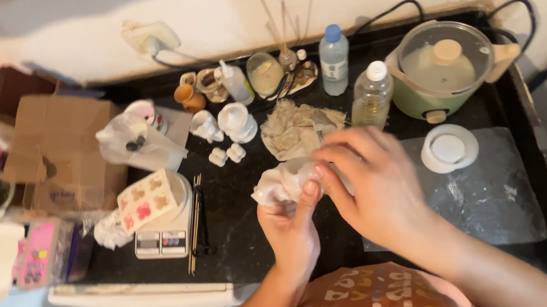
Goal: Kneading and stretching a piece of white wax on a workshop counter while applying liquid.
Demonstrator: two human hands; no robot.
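Observation:
Both hands meet over the middle of a black counter (233, 227). My left hand (291, 228) comes up from below and grips a small white moulded object (279, 185), thumb pressed on its top. My right hand (373, 186) reaches in from the right and closes its fingers over the same white object's right side. What the object is exactly I cannot tell; part of it is hidden under my fingers. A crumpled beige cloth (299, 130) lies just behind the hands.
A green electric pot (438, 66) with a glass lid, two plastic bottles (335, 58), a white round lid (449, 149) on clear plastic sheet, small white figurines (235, 122), a digital scale (163, 238) carrying a silicone mould, a cardboard box (62, 143), sticks and jars.

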